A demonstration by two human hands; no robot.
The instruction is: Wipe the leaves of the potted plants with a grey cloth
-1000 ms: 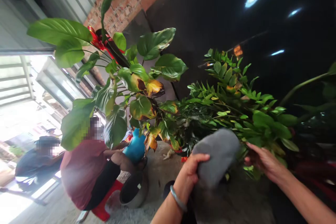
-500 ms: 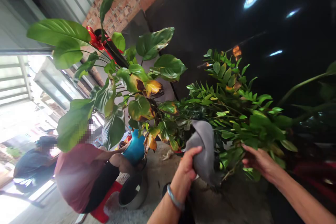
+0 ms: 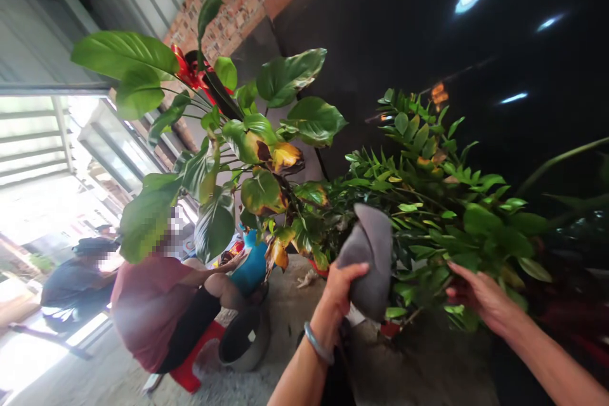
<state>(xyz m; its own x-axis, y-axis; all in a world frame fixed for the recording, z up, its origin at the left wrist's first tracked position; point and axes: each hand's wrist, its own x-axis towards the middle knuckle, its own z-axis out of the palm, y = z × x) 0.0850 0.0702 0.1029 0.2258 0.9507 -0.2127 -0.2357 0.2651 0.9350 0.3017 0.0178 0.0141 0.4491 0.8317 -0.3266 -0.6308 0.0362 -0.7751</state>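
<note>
Your left hand (image 3: pixel 340 288) grips a grey cloth (image 3: pixel 368 260) pressed against the small-leaved plant (image 3: pixel 428 203) at centre frame, your right hand (image 3: pixel 478 298) at 4 o'clock holds its stems — the big-leaved plant (image 3: pixel 228 158) crowds in from 10 o'clock, with a seated person (image 3: pixel 157 304) at 8 o'clock beside a blue pot (image 3: pixel 252 266).

Grey cloth (image 3: pixel 368 260), soft and bunched, gripped in the left hand (image 3: pixel 340 288) and pressed against the small-leaved green plant (image 3: pixel 438 203), with a frond of it held by the right hand (image 3: pixel 478 295).
</note>
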